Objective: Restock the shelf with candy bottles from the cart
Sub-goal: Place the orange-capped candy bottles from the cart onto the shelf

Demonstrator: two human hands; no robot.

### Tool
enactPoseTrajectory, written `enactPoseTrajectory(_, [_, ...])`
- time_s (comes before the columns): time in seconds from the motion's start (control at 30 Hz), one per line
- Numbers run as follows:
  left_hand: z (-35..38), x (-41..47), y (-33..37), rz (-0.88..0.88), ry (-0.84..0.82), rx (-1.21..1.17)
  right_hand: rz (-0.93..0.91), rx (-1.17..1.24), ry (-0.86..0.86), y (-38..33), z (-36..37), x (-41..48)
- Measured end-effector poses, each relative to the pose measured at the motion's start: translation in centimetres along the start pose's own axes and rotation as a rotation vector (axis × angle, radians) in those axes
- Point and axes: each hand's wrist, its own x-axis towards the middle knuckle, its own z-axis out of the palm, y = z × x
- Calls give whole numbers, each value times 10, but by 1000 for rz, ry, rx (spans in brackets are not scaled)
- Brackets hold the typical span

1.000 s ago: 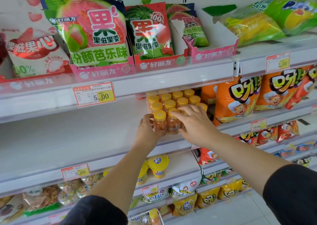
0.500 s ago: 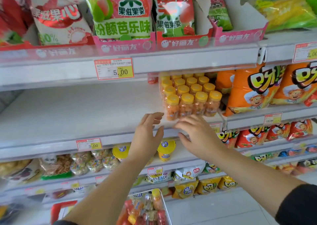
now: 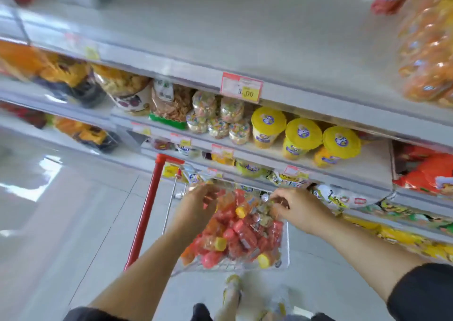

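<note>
Looking down, I see a wire cart [image 3: 287, 247] with a red handle [image 3: 147, 210], heaped with small candy bottles [image 3: 235, 232] that have red or yellow caps. My left hand [image 3: 196, 208] reaches into the cart's far left corner, its fingers curled over an orange bottle. My right hand [image 3: 300, 210] is at the far right corner, fingers curled into the pile around a clear bottle. The white shelf [image 3: 245, 39] runs above, with the stocked orange candy bottles [image 3: 426, 51] blurred at its right end.
A 3.00 price tag [image 3: 241, 88] hangs on the shelf edge. Below it stand yellow-lidded tubs [image 3: 302, 134], small sweet jars [image 3: 218, 117] and snack bags. Pale tiled floor [image 3: 73, 210] lies left of the cart. My shoes show at the bottom.
Both hands left the shelf's bottle block and dropped into the cart. My view swung down and left from the shelf to the cart.
</note>
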Motion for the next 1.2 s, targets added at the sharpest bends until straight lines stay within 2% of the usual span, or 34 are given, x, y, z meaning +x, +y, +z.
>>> enactPoseTrajectory(0.17, [29,-15,-80,-205,-54,37,10,-64,-252,1,68,42])
enactPoseTrajectory(0.3, [51,-17,-118,-271,-107,81,-47,-270,-368,10,112,74])
enactPoseTrajectory(0.53, [80,8,-149,-289,-170,205,-166,-615,-392,36,165,115])
enactPoseTrajectory(0.73, [115,40,-147,-299,-275,328,-259,-641,-318,38,172,130])
enactPoseTrajectory(0.87, [132,50,-155,-345,-283,307,-256,-560,-280,46,174,130])
enactPoseTrajectory(0.97, [134,50,-157,-353,-261,295,-236,-411,-237,55,168,122])
enactPoseTrajectory(1.2, [107,33,-122,-285,-228,290,59,341,-119,42,115,80])
